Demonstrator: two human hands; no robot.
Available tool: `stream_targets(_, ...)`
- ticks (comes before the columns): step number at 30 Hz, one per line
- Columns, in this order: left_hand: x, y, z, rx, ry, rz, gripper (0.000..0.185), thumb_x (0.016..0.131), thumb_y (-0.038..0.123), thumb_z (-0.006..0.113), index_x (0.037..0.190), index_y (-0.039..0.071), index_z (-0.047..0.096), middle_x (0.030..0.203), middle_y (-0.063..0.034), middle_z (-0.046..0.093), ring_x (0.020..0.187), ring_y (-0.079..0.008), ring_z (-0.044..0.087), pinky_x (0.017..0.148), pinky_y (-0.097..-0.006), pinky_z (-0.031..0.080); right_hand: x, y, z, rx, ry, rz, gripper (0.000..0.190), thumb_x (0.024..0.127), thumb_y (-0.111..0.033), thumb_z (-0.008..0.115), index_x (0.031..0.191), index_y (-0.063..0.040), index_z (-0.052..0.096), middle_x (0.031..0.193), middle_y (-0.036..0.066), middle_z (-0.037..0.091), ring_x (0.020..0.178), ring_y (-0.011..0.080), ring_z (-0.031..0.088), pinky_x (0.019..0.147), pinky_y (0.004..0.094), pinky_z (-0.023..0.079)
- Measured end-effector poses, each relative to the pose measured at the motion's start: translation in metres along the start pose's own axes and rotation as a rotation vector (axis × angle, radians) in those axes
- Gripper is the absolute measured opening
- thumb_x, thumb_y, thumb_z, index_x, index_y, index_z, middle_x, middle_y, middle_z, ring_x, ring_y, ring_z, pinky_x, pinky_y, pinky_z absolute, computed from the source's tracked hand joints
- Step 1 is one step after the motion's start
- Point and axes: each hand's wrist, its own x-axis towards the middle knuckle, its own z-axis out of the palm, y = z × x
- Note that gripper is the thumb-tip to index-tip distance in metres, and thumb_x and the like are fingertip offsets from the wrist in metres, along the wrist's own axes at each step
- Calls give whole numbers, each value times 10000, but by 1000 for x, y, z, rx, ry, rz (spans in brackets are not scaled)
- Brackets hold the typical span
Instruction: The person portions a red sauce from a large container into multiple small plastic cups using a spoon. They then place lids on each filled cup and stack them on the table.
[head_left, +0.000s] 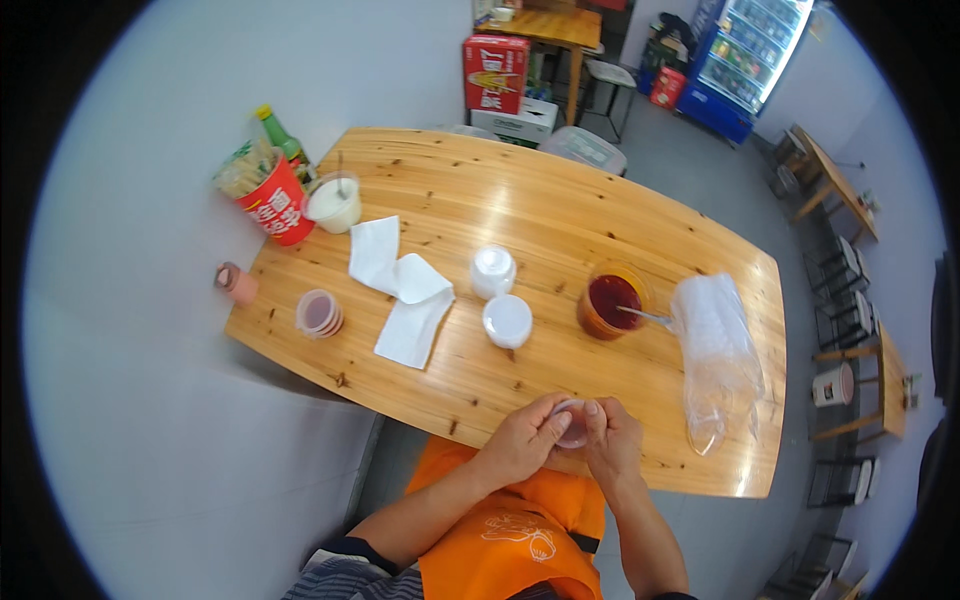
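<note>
Both my hands are at the near edge of the wooden table, around a small clear plastic cup (574, 433) with a lid on it. My left hand (529, 439) grips its left side, thumb on the rim. On the other side my right hand (613, 439) presses its thumb on the rim too. A reddish tint shows through the cup. Beyond my hands stands a plastic tub of dark red sauce (611, 300) with a metal spoon (643, 312) in it. Two stacks, one of translucent plastic cups (493, 271) and one apparently of lids (508, 321), are at mid-table.
A short stack of filled cups (319, 313) stands left, near paper napkins (412, 292). Along the wall are a pink container (236, 283), a red bucket of wrapped chopsticks (277, 206), a green bottle (281, 139) and a tub of white contents (335, 204). A plastic sleeve (716, 337) lies right.
</note>
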Motion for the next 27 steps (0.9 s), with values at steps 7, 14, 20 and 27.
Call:
stream_targets(7,-17,32,-25,-185,37,-163,325,1051,331,575,1167,31,621,857,-36,643,604,-84,571,512,-225,453,10,-40,9,-66,-180,-152,369,1022,-348,610,897,-6,669,721,175,672,631,300,665,600,374,524)
stream_targets(14,-37,49,-69,-223,275,-66,316,1048,319,585,1115,16,642,770,-36,625,553,-76,523,467,-220,409,21,-92,54,224,-384,-182,438,1055,-362,557,850,10,666,670,138,633,621,177,616,582,328,501)
stream_targets(20,-55,57,-125,-253,410,-36,270,1040,267,601,1036,2,651,774,-34,626,598,-74,543,481,-221,430,32,-128,114,272,-519,-227,376,1051,-301,577,878,21,663,674,124,638,610,155,601,574,306,491)
stream_targets(27,-59,57,-171,-262,527,11,285,1041,282,599,1043,1,646,748,-33,630,558,-69,542,451,-210,404,39,-157,154,235,-474,-366,251,1016,-236,647,990,13,661,702,90,651,610,110,584,559,297,479)
